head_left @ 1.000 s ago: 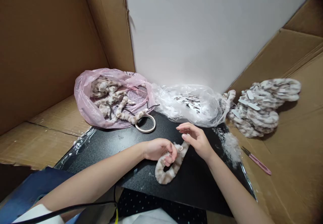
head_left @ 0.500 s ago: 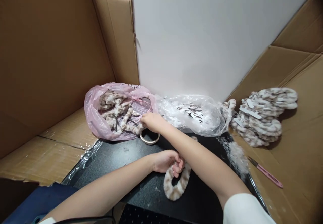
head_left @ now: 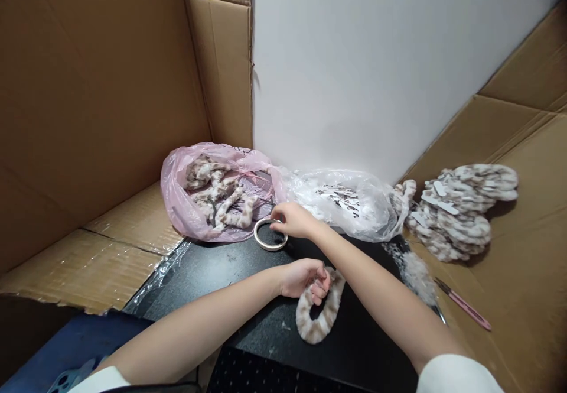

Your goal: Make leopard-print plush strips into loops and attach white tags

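Observation:
My left hand (head_left: 305, 279) is closed on a fluffy white-and-brown headband (head_left: 315, 328), its fingers curled through the loop's upper part. The band rests low over the black tabletop (head_left: 212, 275). Farther back, the fingers of my right hand (head_left: 290, 218) pinch the upper right edge of a narrow cream roll of tape (head_left: 261, 242). Exactly how the fingertips grip the roll is partly hidden. Behind the roll, a pink plastic bag (head_left: 175, 204) lies open with several fluffy pieces (head_left: 233, 213) and dark bands inside.
A clear plastic bag (head_left: 376, 218) holds white-and-brown tags. At the right, a pile of fluffy headbands (head_left: 460, 221) with white tags lies on cardboard beside a pink-handled tool (head_left: 469, 310). Cardboard walls (head_left: 110, 85) and a white panel (head_left: 376, 68) enclose the table.
My right hand has shifted right, from the pink bag's edge to the right side of the tape roll. The left hand keeps the headband. The camera view has turned slightly.

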Tool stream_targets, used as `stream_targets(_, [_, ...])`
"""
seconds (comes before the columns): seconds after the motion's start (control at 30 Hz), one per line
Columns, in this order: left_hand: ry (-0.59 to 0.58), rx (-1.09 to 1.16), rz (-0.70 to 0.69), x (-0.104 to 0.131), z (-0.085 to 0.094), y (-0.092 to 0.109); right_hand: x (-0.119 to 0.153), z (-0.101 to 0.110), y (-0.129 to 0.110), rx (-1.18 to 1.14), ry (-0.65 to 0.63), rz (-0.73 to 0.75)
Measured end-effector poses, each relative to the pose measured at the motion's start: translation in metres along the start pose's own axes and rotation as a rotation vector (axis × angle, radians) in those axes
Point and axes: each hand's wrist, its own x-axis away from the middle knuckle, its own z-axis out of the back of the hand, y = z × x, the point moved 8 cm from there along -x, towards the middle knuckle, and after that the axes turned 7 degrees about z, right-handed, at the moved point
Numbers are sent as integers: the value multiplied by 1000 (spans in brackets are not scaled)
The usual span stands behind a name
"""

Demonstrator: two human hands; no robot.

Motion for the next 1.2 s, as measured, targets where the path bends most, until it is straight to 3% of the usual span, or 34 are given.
stream_targets(0.17, [38,-22,4,2,1,0,25,-26,-16,117,-212,116])
stream_targets(0.27, [84,-40,-2,5,2,0,38,-17,-15,33,-165,63])
stream_targets(0.4, [171,-45,-73,6,6,6,80,17,-6,-534,72,-71])
stream_targets(0.5, [350,7,-268,11,19,20,126,44,-2,-707,296,-130])
stream_targets(0.6, [565,73,-494,28,36,34,170,63,-3,-655,495,-150])
stream_targets(0.67, [639,-7,-584,41,39,41,191,66,-3,-615,579,-155])
stream_targets(0.77, [744,-593,-796,67,19,63,202,55,0,-550,590,-168])
stream_targets(0.87, [694,-1107,-741,64,-4,61,199,43,1,-478,581,-133])
stream_targets(0.93, [703,-1269,-668,58,-7,56,206,51,8,-382,738,-156])
stream_targets(1.0, [737,-1327,-654,56,-8,55,230,67,27,-270,1009,-311])
stream_targets(1.07, [779,-1341,-668,57,-9,56,259,77,49,-164,1188,-552])
stream_targets(1.13, [792,-1352,-664,56,-10,56,279,84,63,-25,1227,-708])
stream_targets(1.2, [787,-1372,-653,56,-11,55,288,92,62,131,1264,-712])
